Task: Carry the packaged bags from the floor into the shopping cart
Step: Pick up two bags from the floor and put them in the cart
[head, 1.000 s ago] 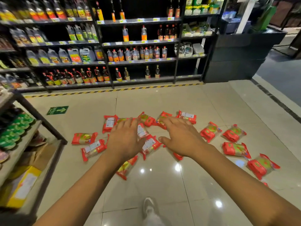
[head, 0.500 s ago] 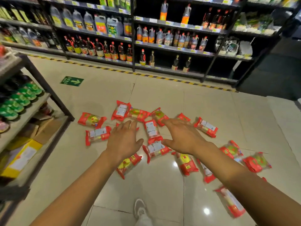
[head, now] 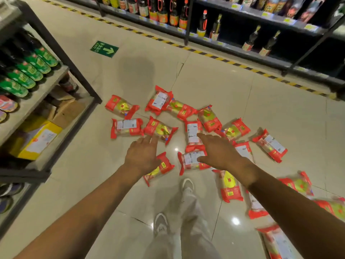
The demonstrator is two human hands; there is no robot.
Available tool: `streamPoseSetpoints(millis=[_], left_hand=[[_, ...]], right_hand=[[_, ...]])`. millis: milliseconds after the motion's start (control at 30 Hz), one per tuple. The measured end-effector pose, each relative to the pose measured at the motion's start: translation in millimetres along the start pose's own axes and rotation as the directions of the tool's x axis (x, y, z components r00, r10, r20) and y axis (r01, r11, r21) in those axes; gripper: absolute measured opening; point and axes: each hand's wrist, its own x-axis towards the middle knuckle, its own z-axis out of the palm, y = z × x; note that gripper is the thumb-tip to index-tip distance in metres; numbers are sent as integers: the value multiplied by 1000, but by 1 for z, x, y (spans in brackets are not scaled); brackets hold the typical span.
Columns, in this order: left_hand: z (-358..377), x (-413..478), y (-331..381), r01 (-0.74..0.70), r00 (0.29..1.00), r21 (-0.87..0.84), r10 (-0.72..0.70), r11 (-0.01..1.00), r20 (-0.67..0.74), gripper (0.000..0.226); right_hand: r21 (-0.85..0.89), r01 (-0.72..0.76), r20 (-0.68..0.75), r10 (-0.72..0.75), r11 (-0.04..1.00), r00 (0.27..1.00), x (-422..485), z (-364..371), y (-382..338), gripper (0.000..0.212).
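Note:
Several red packaged bags (head: 160, 128) lie scattered flat on the beige tiled floor, some label side up. My left hand (head: 142, 156) reaches down with straight fingers above a bag (head: 164, 166) near my feet and holds nothing. My right hand (head: 218, 153) is stretched out with spread fingers over a label-up bag (head: 190, 160) and is also empty. More bags (head: 230, 187) lie under and to the right of my right forearm. No shopping cart is in view.
A metal shelf rack (head: 61, 53) with green-capped bottles and cardboard boxes stands close on the left. A long dark shelf of bottles (head: 173, 15) runs along the back behind a yellow-black floor stripe. A green exit arrow sticker (head: 104, 49) is on the floor. My feet (head: 160, 223) stand below the bags.
The view has tilted down and moved closer to the bags. Both hands have stayed outstretched and empty, now lower over the nearest bags; my legs and feet have come into view.

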Motion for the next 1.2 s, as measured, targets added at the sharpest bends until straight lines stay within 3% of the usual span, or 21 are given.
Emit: streamPoseSetpoints(millis=[200,367,567,700,800,900,1000,1100,1200], left_hand=[[118,134,-11,84,993,-21,-82,996,81,82],[274,242,-24,111,978,-22,-105,994,182,84],[451,344,-69,169,951,9,-165,986,263,91],[530,397,-93,173,937,24,-172,985,303,99],[570,426,-104,185,936,-12,-172,983,305,98],[592,445,-117,233,914,-83,-189,969,358,101],[599,452,-128,236,895,-166,-148,957,420,102],[602,443,-125,257,905,-244,-144,935,400,98],[600,425,-116,305,905,-282,-186,910,382,106]], right_hand=[[-4,58,107,-58,998,993,146,118,57,86],[38,96,218,-102,995,971,256,270,95,82],[22,89,311,-92,996,946,380,429,137,59],[-94,133,329,-95,987,939,447,500,151,86],[-184,200,333,-130,962,934,478,537,157,86],[-152,229,319,-172,961,932,493,560,164,78],[-131,206,338,-152,970,929,499,570,171,75],[-102,166,378,-116,981,919,496,569,171,45],[-80,67,330,-36,995,943,483,564,166,40]])
